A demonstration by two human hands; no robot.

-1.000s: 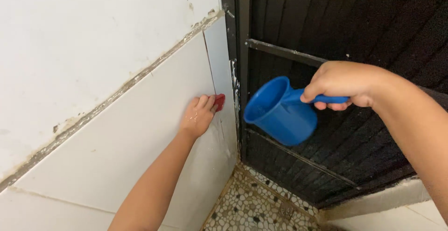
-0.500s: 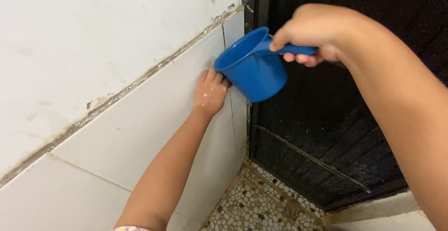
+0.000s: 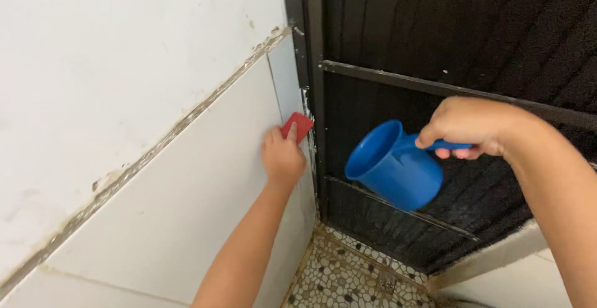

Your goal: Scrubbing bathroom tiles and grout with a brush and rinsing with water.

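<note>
My left hand [image 3: 283, 155] presses a small red scrub pad [image 3: 297, 125] against the white wall tile [image 3: 186, 208], close to the vertical joint by the door frame. My right hand [image 3: 466, 127] grips the handle of a blue plastic dipper [image 3: 395, 165], held in the air in front of the black door, its mouth tilted toward the wall. The dipper is a short way right of the left hand and does not touch it. I cannot see whether water is in it.
A dirty grout line [image 3: 155, 149] runs diagonally across the white wall. A black metal door [image 3: 448, 40] with cross bars fills the right. Below lies a pebble-pattern floor [image 3: 348, 277], and a white ledge [image 3: 491, 261] juts in at lower right.
The dipper, raised beside the left hand half a second ago, has dropped down and to the right, away from the wall. The left hand stays on the tile with the red pad now showing.
</note>
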